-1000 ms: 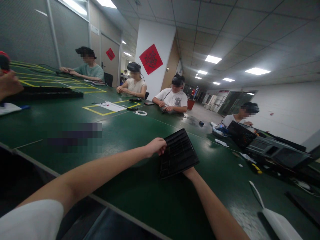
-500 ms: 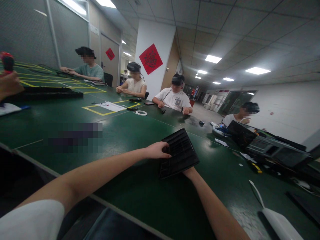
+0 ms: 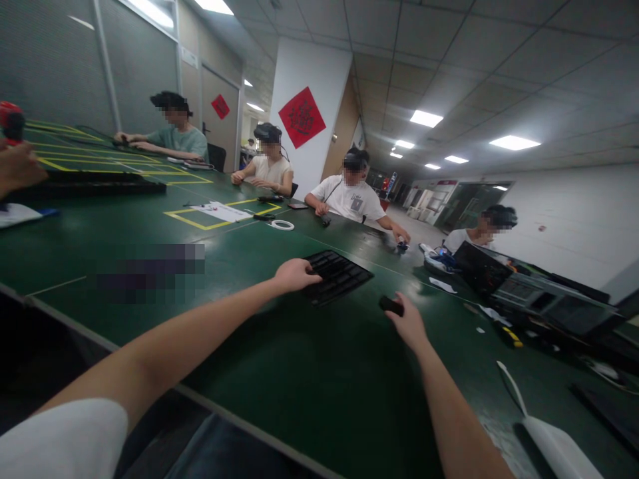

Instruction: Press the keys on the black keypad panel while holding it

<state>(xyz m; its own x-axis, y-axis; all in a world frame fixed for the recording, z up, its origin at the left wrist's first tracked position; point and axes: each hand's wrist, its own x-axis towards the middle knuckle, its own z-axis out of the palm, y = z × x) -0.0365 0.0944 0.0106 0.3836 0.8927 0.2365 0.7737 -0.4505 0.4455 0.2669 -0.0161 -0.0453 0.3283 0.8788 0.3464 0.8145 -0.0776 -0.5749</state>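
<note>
My left hand (image 3: 295, 275) is closed on the near-left edge of a flat black slotted panel (image 3: 342, 277), with the fingers partly hidden against its dark surface. The panel has several long ribs or recesses and lies low over the green table; whether it rests fully on the top I cannot tell. To the right of it, clear of the panel, my right hand (image 3: 410, 322) grips a small black block-like piece (image 3: 391, 306) between thumb and fingers. What kind of piece it is does not show.
The green table (image 3: 299, 392) spreads all around. White tape roll (image 3: 282, 225) and paper (image 3: 224, 211) lie further back. At right are an opened computer case (image 3: 539, 299), a yellow-handled tool (image 3: 512, 336) and a white device (image 3: 562, 446). Several people sit around the table.
The panel has gone from tilted up in both hands to lower and flatter, slightly further away. My right hand has left it, moved right, and now shows a small black piece.
</note>
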